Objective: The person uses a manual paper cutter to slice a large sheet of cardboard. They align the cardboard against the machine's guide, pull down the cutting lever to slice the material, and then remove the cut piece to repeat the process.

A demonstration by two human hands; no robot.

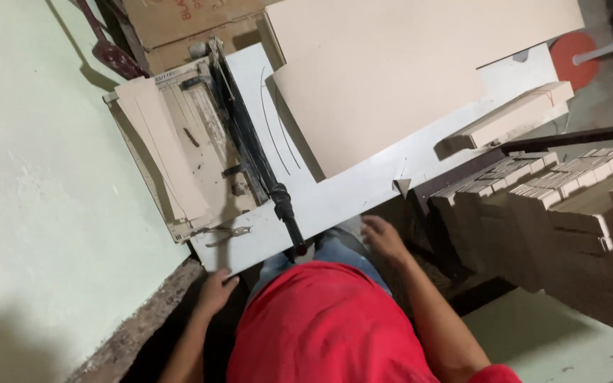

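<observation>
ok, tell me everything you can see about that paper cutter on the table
The paper cutter is a worn, pale guillotine type with a scuffed, stained board and a long black blade arm lowered along its right edge, ending in a black handle toward the person. Beige card strips lie across its left side. It sits on the white table near the wall. Neither hand touches it.

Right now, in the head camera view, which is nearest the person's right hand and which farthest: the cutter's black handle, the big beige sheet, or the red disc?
From the right hand:
1. Black handle, just left.
2. Big beige sheet, on the table beyond.
3. Red disc, far upper right.
</observation>
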